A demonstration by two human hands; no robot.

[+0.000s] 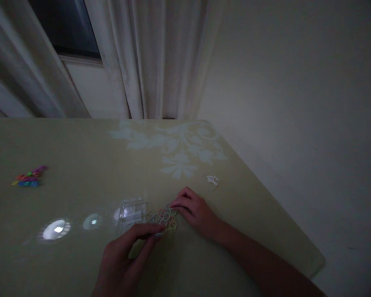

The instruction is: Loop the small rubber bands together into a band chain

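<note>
A: Largest entries?
B: Wall [290,103], plain, filling the right side. Curtains [160,53], pale, hanging in folds and running out of view at the top. Bench [80,152], greenish, floral-patterned, running out of view at the left and bottom.

A: Next, the hands?
B: Left hand [120,253], partly cut off below: thumb and forefinger are almost meeting at the near edge of the rings [165,218]. Right hand [196,208]: bent fingers are drawing close together at their far right edge. Whether either is gripping a ring, I cannot tell; the fingers are hiding that.

A: Containers?
B: One clear box [132,206], lying just left of the rings. The left hand is covering its near part, and glare is blurring its inside, so its contents are escaping me.

A: Smaller lots?
B: Bright pieces [30,178], multicoloured, sitting well apart at left, too blurred for naming. Rings, thin and pastel, lying heaped between the hands. White scrap [212,180], resting beyond the right hand. Lastly, a faint stray ring [161,270], barely showing nearer the person.
</note>
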